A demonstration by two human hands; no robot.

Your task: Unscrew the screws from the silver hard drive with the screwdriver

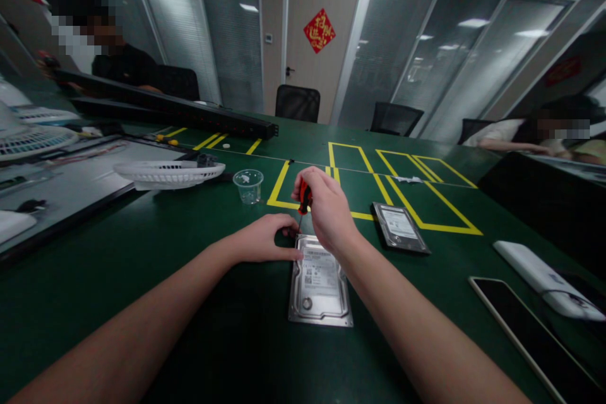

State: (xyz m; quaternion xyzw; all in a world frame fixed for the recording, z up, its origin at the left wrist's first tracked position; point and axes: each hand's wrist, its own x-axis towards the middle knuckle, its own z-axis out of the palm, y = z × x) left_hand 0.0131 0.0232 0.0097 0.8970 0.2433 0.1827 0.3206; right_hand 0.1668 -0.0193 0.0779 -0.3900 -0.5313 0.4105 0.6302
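Observation:
A silver hard drive (320,290) with a white label lies flat on the green table in front of me. My right hand (324,205) is closed around the red and black handle of a screwdriver (305,199), held upright. Its thin shaft points down at the drive's far left corner, where the exact contact is too small to make out. My left hand (265,237) rests at that same corner, thumb on the drive's left edge and fingers curled near the screwdriver tip. Whether those fingers pinch anything is hidden.
A second hard drive (400,227) lies to the right, near yellow tape outlines. Left of my hands stand a clear plastic cup (249,186) and a white fan grille (168,173). A phone (534,334) and a white power bank (546,278) lie at right. Two other people sit farther off.

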